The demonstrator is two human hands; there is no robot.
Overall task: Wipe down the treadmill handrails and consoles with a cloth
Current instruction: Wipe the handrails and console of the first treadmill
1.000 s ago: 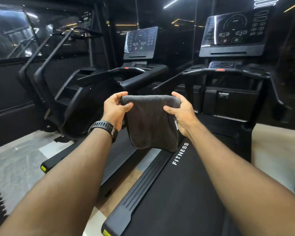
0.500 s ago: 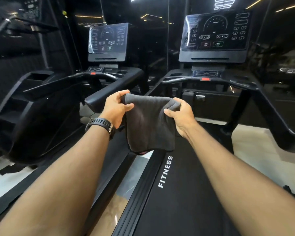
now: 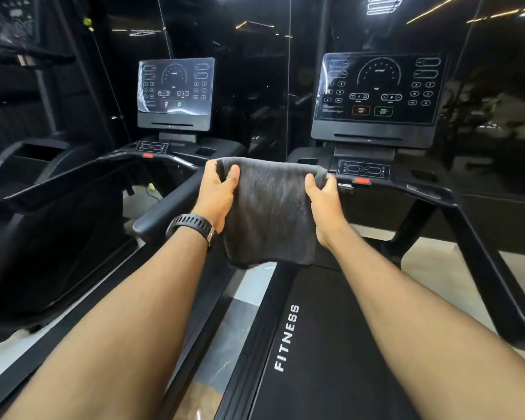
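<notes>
My left grip (image 3: 217, 194) and right grip (image 3: 323, 204) each clutched the cloth (image 3: 270, 213) by its top. It hung over the treadmill (image 3: 331, 344).

Left hand (image 3: 217, 194) and right hand (image 3: 325, 204) have brought the cloth (image 3: 270, 213) closer to the right console (image 3: 376, 95).

"fitness" on treadmill side rail (image 3: 287, 338)

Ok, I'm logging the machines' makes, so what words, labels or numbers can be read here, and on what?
"FITNESS": white capitals on the near treadmill's side rail.
Right console: all its print is too small to read.
Left console: blurred, unreadable.
Small panel under the right console: marks too small to read.
Cloth: no text.
</notes>
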